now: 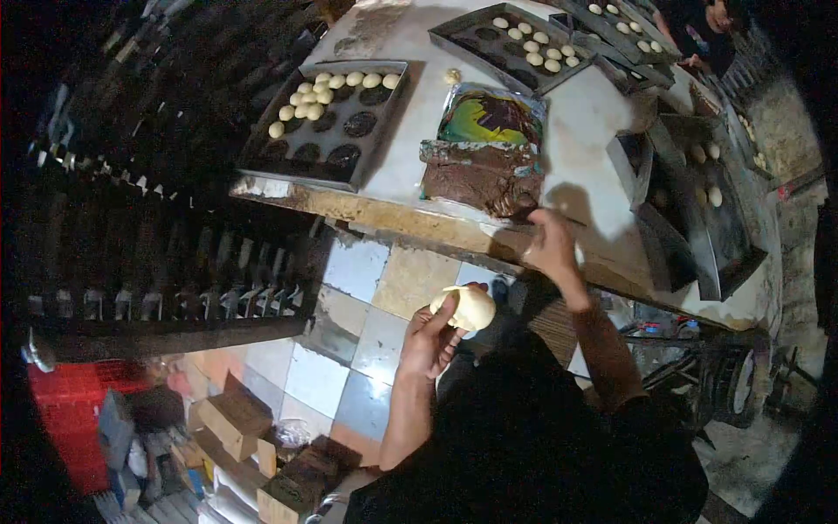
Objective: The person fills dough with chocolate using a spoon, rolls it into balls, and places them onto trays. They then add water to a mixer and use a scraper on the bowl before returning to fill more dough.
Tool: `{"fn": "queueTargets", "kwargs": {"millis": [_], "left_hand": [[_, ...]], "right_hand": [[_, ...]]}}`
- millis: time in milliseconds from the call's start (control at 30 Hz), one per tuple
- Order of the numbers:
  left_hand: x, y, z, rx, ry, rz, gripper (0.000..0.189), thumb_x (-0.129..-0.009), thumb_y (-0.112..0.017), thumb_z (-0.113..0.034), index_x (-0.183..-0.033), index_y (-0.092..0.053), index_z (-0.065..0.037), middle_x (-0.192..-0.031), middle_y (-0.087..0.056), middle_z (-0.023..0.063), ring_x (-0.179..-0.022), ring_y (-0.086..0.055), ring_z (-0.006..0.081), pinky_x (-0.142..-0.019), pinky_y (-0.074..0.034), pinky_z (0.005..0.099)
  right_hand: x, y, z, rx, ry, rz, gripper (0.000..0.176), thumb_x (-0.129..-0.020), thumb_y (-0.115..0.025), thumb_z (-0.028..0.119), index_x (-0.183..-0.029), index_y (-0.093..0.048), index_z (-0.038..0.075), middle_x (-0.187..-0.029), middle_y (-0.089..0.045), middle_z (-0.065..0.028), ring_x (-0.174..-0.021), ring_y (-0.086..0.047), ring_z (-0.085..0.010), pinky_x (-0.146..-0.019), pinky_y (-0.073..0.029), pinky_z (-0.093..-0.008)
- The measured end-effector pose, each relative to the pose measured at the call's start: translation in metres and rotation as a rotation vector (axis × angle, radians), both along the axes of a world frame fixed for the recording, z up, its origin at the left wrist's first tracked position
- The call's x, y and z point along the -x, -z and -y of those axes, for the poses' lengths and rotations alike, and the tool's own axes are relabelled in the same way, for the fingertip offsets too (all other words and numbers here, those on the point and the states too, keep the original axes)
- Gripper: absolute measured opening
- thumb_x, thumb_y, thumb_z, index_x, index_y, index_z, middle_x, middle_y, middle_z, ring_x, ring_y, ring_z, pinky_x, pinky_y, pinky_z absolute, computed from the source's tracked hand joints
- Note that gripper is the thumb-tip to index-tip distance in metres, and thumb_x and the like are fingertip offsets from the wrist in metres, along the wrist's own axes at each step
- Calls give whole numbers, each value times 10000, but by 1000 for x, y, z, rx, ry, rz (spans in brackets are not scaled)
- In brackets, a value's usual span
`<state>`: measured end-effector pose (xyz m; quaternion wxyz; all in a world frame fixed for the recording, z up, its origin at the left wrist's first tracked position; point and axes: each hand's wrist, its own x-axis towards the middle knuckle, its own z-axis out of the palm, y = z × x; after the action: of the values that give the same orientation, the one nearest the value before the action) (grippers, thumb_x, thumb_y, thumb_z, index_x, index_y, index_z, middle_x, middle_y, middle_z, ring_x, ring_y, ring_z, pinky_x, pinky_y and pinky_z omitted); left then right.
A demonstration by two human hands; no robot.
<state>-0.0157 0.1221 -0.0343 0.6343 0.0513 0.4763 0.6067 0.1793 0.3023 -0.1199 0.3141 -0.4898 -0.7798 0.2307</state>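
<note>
In my left hand [429, 336], a soft, pale piece of dough [473, 311] is gripped between thumb and fingers, held in front of the table edge. My right hand [552, 247] is at the table's edge, by the near right corner of a slab of dark brown paste [480, 181]. Its fingers are curled; whether they hold a small tool or some paste is too dark to make out. The paste lies in an opened, colourful plastic wrapper [491, 118] on the table. A small dough lump [452, 76] sits just behind the wrapper.
Left on the table [397, 175] stands a metal tray [336, 166] with round moulds and several dough balls. More trays, one at the back [480, 44] and one at right [690, 227], hold dough balls. Another person [698, 35] is at the far right. Cardboard boxes [236, 419] lie on the floor.
</note>
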Motion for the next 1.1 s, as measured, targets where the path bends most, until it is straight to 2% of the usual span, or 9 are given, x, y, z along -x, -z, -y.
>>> {"fn": "queueTargets", "kwargs": {"millis": [100,233,333,433,667,733,867,900,1100], "left_hand": [[20,20,-2,-35,76,84,442,-931,-571,-245,-1203,-543,103,-1243,-584,196,-1072,-616,245,-936,-507,346],[33,21,-25,-168,-8,64,456,-890,-607,-238,-1200,-554,93,-1284,-558,196,-1140,-570,265,-1010,-436,399],[43,4,-42,-184,-135,-34,346,-899,-622,-224,-1115,-618,46,-1187,-615,153,-1044,-608,237,-897,-482,407],[55,23,-56,-238,-205,-55,351,-908,-599,-161,-1179,-577,60,-1276,-567,155,-1106,-580,256,-954,-462,440],[28,33,-127,-166,-249,-45,364,-950,-547,-150,-1272,-520,17,-1209,-588,130,-1105,-575,247,-972,-464,433],[12,22,-151,-174,-241,-2,380,-957,-535,-144,-1300,-498,16,-1229,-575,127,-1120,-564,243,-984,-455,432],[-13,43,-179,-12,-263,-16,371,-953,-548,-158,-1281,-498,9,-1231,-565,125,-1151,-551,272,-981,-467,438],[-19,58,-187,49,-267,43,348,-963,-536,-203,-1250,-514,-6,-1196,-576,118,-1099,-576,260,-949,-492,404],[-33,53,-217,56,-37,272,350,-993,-469,-275,-1247,-514,-39,-1155,-584,89,-1035,-577,212,-835,-521,327]], "right_hand": [[-38,31,-55,-95,80,473,460,-685,-599,-62,-1134,-525,6,-1083,-575,-206,-1028,-539,-421,-871,-448,-454],[-56,36,-87,-70,-182,547,427,-745,-562,-40,-1166,-503,1,-1025,-558,-206,-968,-548,-420,-812,-442,-484],[-52,30,-84,185,-121,450,353,-834,-524,48,-1185,-532,81,-1002,-591,-206,-847,-603,-396,-704,-483,-484],[-50,15,-87,-38,-232,450,322,-884,-483,78,-1200,-544,108,-1001,-600,-205,-775,-626,-377,-653,-500,-468],[-37,9,-114,46,-353,657,399,-810,-496,41,-1199,-582,44,-1006,-631,-199,-798,-634,-373,-668,-529,-423],[-55,16,-139,228,-672,471,362,-829,-509,54,-1179,-601,25,-968,-653,-188,-798,-654,-338,-684,-537,-402],[-69,-10,-141,591,-670,-63,292,-872,-558,110,-1129,-630,-12,-924,-687,-167,-814,-684,-257,-726,-545,-351],[-62,-30,-131,539,-584,-85,362,-838,-639,200,-1156,-638,28,-984,-703,-145,-870,-685,-202,-840,-522,-325],[-49,-9,-93,31,-395,55,352,-869,-585,127,-1210,-596,43,-958,-655,-144,-785,-666,-293,-605,-539,-350]]}}
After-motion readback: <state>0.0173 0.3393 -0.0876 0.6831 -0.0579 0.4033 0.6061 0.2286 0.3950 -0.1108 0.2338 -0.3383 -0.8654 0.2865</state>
